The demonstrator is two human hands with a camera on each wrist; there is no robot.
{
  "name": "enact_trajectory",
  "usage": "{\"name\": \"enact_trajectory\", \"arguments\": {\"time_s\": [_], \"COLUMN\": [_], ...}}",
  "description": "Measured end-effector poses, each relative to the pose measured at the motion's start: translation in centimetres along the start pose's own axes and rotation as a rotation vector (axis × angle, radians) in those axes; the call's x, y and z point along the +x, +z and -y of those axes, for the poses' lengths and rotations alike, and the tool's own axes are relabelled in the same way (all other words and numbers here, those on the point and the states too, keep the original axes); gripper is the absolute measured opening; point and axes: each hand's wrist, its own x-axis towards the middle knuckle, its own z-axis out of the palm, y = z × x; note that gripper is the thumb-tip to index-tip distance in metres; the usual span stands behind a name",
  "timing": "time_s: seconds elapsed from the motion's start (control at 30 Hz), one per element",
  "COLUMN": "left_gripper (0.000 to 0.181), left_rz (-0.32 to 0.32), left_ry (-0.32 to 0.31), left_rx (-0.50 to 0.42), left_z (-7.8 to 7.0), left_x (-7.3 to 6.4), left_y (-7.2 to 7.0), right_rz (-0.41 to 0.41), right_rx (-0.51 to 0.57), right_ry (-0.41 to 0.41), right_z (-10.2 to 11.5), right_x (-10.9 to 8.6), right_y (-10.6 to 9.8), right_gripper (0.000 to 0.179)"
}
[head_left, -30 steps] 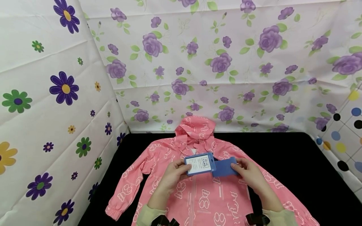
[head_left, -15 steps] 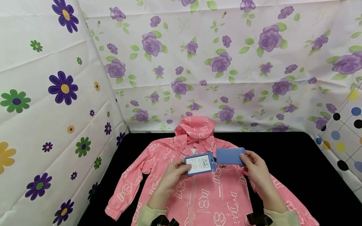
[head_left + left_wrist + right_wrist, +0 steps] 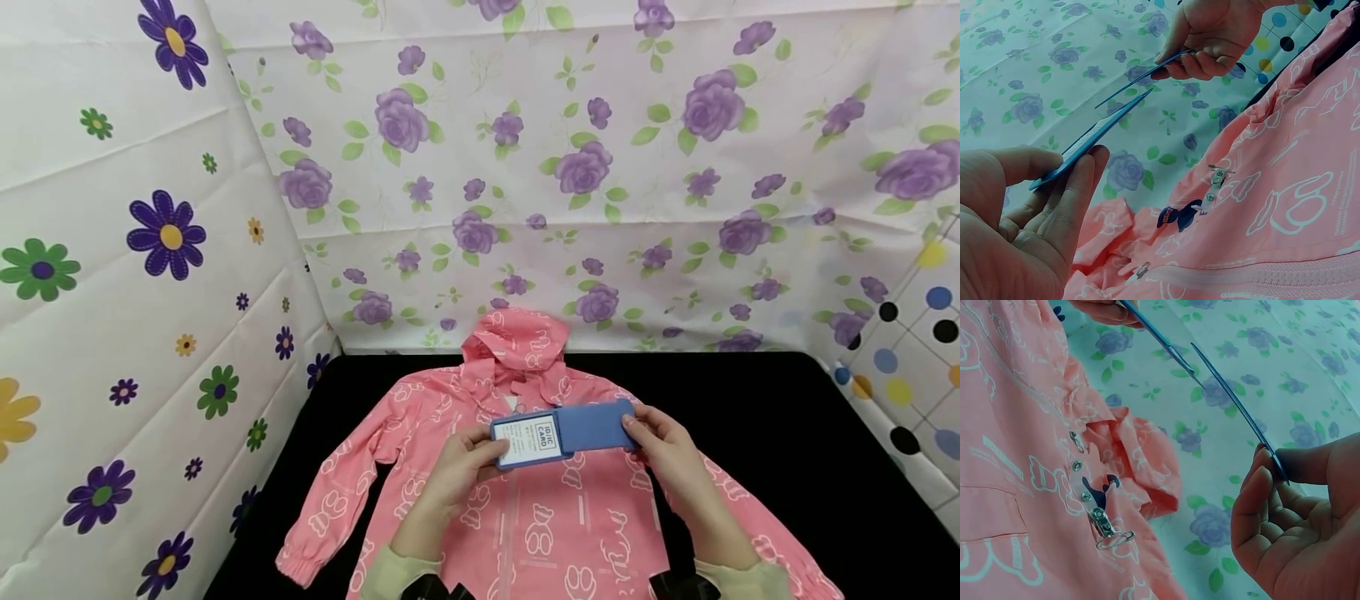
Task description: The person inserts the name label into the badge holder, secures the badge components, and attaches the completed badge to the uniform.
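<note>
My left hand (image 3: pixel 463 460) pinches a blue badge holder (image 3: pixel 517 450) between thumb and fingers; a white card printed "ID/IC CARD" shows in its front. My right hand (image 3: pixel 663 442) pinches the right end of a flat blue cover (image 3: pixel 596 427). In the head view the cover's left edge overlaps the holder's right end. Both wrist views show a narrow gap between the cover (image 3: pixel 1132 81) and the holder (image 3: pixel 1088 140), seen nearly edge-on. Below the hands, a badge clip (image 3: pixel 1100 519) with a clear snap strap lies on the pink jacket (image 3: pixel 517 517).
The hooded jacket is spread face up on a black tabletop (image 3: pixel 750 417), sleeves out to both sides. A purple-rose sheet (image 3: pixel 450 167) hangs behind, with a flower-patterned sheet (image 3: pixel 225 317) on the left and a dotted one (image 3: pixel 922 375) on the right.
The blue cover in my right hand rose above the holder's level and to the right, then came down and left to line up beside the holder's right end. My left hand stayed nearly still.
</note>
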Motion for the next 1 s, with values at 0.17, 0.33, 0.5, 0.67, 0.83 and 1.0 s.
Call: {"name": "enact_trajectory", "arguments": {"time_s": [0.17,0.33,0.5,0.67,0.83,1.0], "left_gripper": [0.04,0.038,0.04,0.041,0.041,0.042], "left_rz": [0.003,-0.001,-0.006,-0.013,-0.014,-0.009], "left_ry": [0.005,0.002,-0.007,-0.019,-0.021,-0.019], "left_rx": [-0.008,-0.006,0.011,0.018,0.016,0.02], "left_z": [0.01,0.01,-0.04,-0.09,-0.08,-0.06], "left_x": [0.04,0.01,-0.13,-0.19,-0.2,-0.17], "left_y": [0.08,0.15,0.17,0.27,0.29,0.29], "right_rz": [0.001,0.003,0.002,0.0,0.0,-0.004], "right_rx": [-0.054,-0.09,-0.095,-0.089,-0.09,-0.093], "right_ry": [-0.026,-0.022,-0.028,-0.031,-0.033,-0.038], "right_z": [-0.12,-0.11,-0.14,-0.17,-0.22,-0.17], "right_x": [-0.14,-0.19,-0.11,-0.11,-0.18,-0.21], "right_y": [0.46,0.63,0.7,0.69,0.72,0.74], "right_gripper": [0.037,0.039,0.039,0.039,0.039,0.038]}}
